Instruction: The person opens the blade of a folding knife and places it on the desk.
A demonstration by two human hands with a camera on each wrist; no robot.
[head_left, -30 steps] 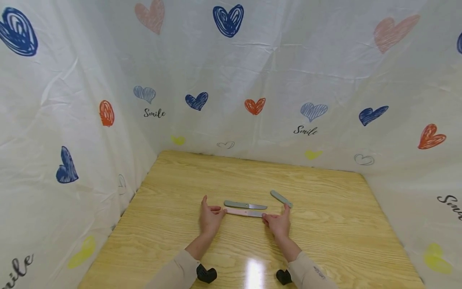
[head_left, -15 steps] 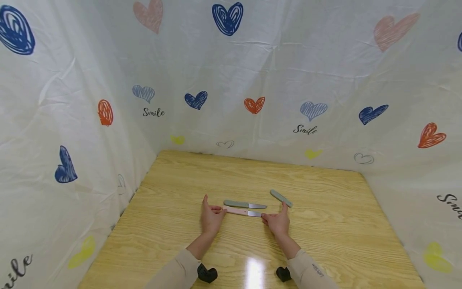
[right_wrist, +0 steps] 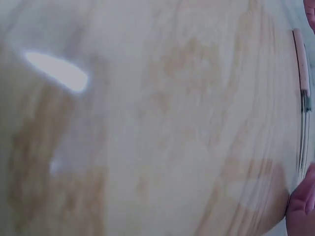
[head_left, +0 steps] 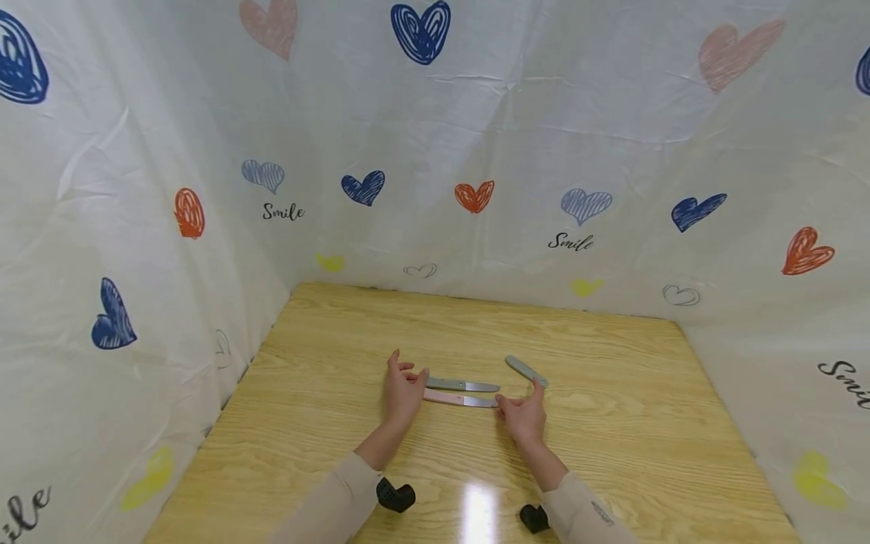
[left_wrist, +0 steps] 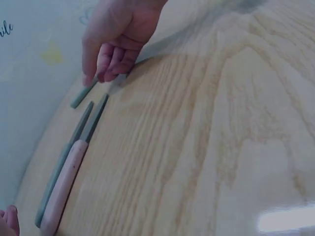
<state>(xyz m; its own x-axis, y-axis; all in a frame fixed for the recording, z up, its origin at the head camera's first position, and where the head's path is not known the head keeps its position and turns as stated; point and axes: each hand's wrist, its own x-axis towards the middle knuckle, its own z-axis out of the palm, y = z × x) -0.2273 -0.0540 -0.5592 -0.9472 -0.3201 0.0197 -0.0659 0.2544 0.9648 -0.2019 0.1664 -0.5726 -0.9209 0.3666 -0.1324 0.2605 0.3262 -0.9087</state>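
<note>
Two small knives lie side by side on the wooden table, blades pointing right. The nearer has a pink handle (head_left: pixel 444 397); the farther has a grey-green handle (head_left: pixel 446 384). My left hand (head_left: pixel 404 394) is at the left ends of the handles, its fingertips by the green knife's end; in the left wrist view its fingertips (left_wrist: pixel 11 219) show just beside the handles. At the pink knife's tip is my right hand (head_left: pixel 525 419), with loosely bent fingers; contact with the blade is unclear. A short grey-green piece (head_left: pixel 525 370), like a handle or sheath, lies beyond its raised finger.
The wooden table (head_left: pixel 612 423) runs back to a white curtain (head_left: pixel 516 151) printed with hearts, which also hangs at both sides. Black devices (head_left: pixel 396 495) sit at both wrists. A light glare (head_left: pixel 479 506) shows near the front.
My left hand has shifted from the pink handle's end slightly up and away toward the green handle's end. The right hand and the knives stay nearly still. The head view has shifted a little.
</note>
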